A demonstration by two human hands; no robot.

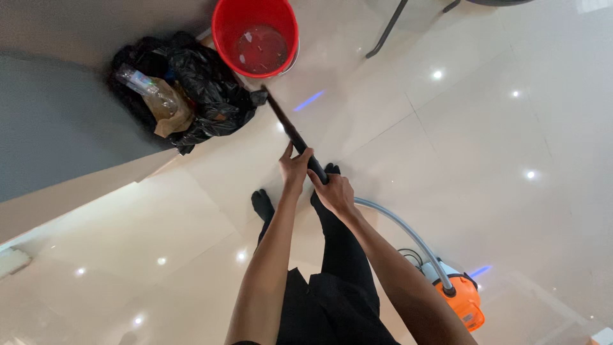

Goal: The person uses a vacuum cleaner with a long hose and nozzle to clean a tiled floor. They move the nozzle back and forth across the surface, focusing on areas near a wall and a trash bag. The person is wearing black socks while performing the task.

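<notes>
Standing on glossy pale tiles [485,147], I look straight down my own arms. Far left, a black rubbish bag [191,89] slumps against the grey wall, its mouth open so a clear plastic bottle [150,89] and some brown paper [174,118] show inside. Just beside it to the right sits a red bucket [255,35] with a little water in the bottom, touching the bag's edge.

From near the bucket a black vacuum wand [290,131] slants down toward me. My left hand [294,169] wraps it from the left, fingers curled round the tube, thumb up along it. My right hand [333,191] closes on it just below, fist tight, so the two hands sit stacked and touching; that paired grip lets me steer the long tube.

Beneath them are my black-socked feet [263,204], apart on the floor. From my right hand a grey hose [399,223] curves away to the orange vacuum body [463,300] standing behind me at lower right, trailing where the hose leaves it.
</notes>
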